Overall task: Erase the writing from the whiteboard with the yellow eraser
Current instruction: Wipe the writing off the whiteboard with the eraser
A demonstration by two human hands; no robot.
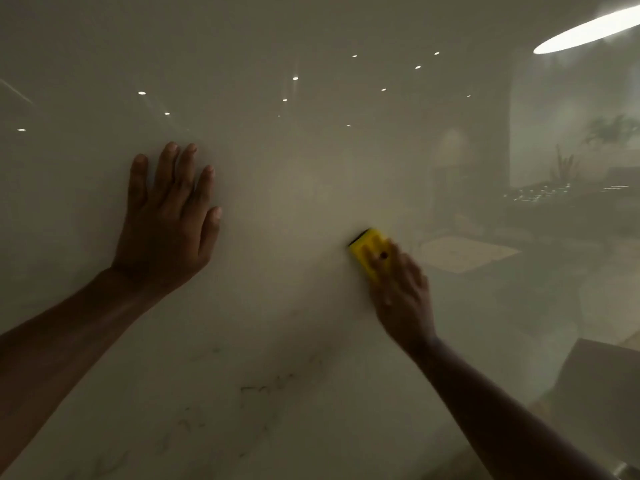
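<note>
A glossy whiteboard (294, 174) fills the whole view. My right hand (403, 292) presses a yellow eraser (369, 249) flat against the board, right of centre; its dark felt edge shows at the upper left corner. The hand and eraser look motion-blurred. My left hand (166, 220) lies flat on the board at the left with its fingers spread, holding nothing. Faint dark smudges of writing (263, 388) remain on the lower part of the board, below both hands. The board around the eraser looks clean.
The shiny board reflects ceiling spotlights (295, 78), a long bright lamp (588, 29) at the top right, and dim room furniture and a plant (609, 128) at the right. Both forearms reach in from the lower corners.
</note>
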